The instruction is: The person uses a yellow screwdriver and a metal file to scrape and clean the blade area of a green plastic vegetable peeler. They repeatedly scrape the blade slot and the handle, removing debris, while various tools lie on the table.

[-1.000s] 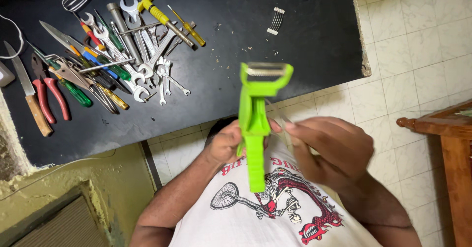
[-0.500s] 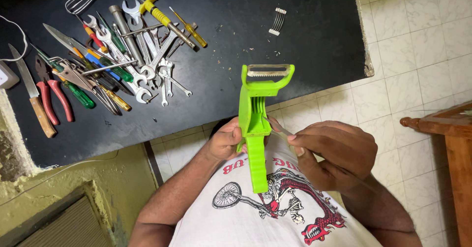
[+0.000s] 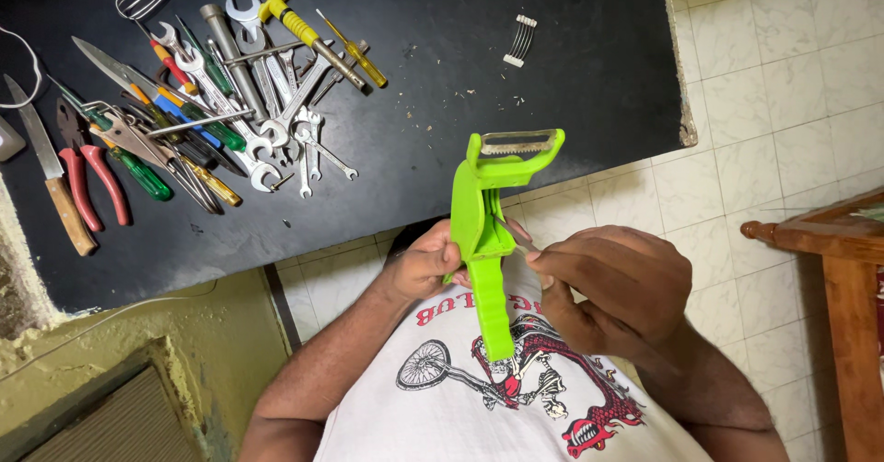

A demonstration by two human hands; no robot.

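Green plastic peeler (image 3: 486, 241) sits upright above my chest, well clear of the black worktop (image 3: 552, 103), and since a second ago I see it has barely shifted. My left hand (image 3: 419, 264) stays clamped on its handle, while my right hand (image 3: 612, 287) has closed in, fingertips pinched on a thin metal piece (image 3: 517, 235) at the peeler's side, so I judge the fiddling there is under way.

Glossy, smooth green plastic on the peeler (image 3: 486, 241), with a dull grey metal blade across its head. Upper left of the frame, bare shiny steel spanners (image 3: 276, 103) on a matt black surface (image 3: 442, 103), scuffed and speckled with crumbs. At the right edge, reddish varnished wood furniture (image 3: 829, 269) over smooth pale floor tiles (image 3: 764, 85).
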